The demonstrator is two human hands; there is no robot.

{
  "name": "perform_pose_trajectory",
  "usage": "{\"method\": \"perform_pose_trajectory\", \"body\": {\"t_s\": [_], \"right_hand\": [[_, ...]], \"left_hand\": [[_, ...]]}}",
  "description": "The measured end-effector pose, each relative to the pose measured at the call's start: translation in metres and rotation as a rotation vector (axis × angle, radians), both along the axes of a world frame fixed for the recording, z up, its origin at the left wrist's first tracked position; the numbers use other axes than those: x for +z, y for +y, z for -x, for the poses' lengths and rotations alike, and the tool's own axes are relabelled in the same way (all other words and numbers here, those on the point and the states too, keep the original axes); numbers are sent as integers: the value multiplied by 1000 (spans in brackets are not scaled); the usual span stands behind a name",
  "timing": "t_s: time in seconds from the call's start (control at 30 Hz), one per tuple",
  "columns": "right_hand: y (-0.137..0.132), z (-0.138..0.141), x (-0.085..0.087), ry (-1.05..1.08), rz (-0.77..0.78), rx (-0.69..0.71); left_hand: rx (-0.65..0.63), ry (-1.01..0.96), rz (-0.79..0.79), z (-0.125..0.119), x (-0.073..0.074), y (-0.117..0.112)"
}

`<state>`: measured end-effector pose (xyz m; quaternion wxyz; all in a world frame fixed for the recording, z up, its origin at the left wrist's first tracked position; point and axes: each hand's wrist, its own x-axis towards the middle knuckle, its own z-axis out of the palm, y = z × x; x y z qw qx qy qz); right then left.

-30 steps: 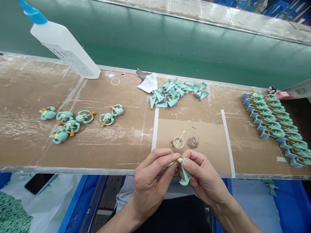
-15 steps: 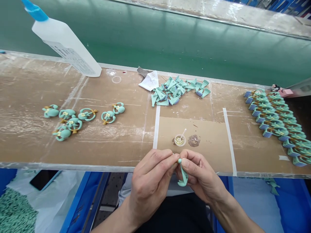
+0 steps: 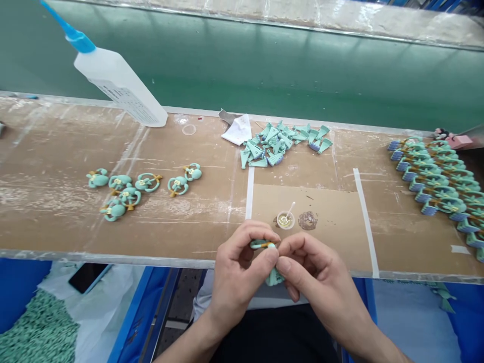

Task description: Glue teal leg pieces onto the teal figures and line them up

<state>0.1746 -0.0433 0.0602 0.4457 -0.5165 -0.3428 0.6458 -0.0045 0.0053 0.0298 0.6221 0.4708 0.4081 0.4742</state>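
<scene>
My left hand point(image 3: 238, 272) and my right hand point(image 3: 315, 280) meet at the near edge of the brown workbench point(image 3: 189, 217). Both pinch one small teal toy figure point(image 3: 269, 262); its upper end with an orange bit shows at my left fingertips, its lower end hangs between the thumbs. Just beyond the hands stands a small glue cup point(image 3: 285, 219) with a white stick in it, beside a dried glue blob point(image 3: 307, 220).
A pile of teal leg parts point(image 3: 282, 143) and a white scrap point(image 3: 237, 131) lie at the back. Several teal figures point(image 3: 141, 184) lie at the left, rows of finished ones point(image 3: 438, 184) at the right. A white squeeze bottle point(image 3: 117, 83) with blue nozzle leans against the green wall.
The view has shifted a little to the left. My hands have turned the figure, so its top now lies sideways at my left fingertips and less of it hangs below.
</scene>
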Motion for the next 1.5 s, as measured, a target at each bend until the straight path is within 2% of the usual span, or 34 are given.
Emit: {"method": "perform_pose_trajectory", "body": {"t_s": [0.17, 0.23, 0.3, 0.57, 0.8, 1.1, 1.27, 1.5], "right_hand": [[-3, 3, 2, -399, -383, -94], [-2, 4, -1, -468, -466, -112], [-1, 5, -3, -508, -496, -103], [-4, 9, 4, -552, -555, -102], [-1, 3, 1, -575, -517, -66], [3, 1, 2, -503, -452, -30], [7, -3, 4, -555, -474, 1], [7, -5, 3, -543, -450, 8]], "left_hand": [[-86, -600, 549, -10, 1, 2], [-134, -751, 665, -13, 2, 1], [-158, -826, 706, -14, 2, -1], [-182, -855, 684, -14, 3, -7], [-167, -780, 601, -13, 4, -8], [-138, -706, 579, -12, 4, -4], [-142, -638, 527, -10, 6, -7], [-137, -607, 546, -10, 8, -9]]}}
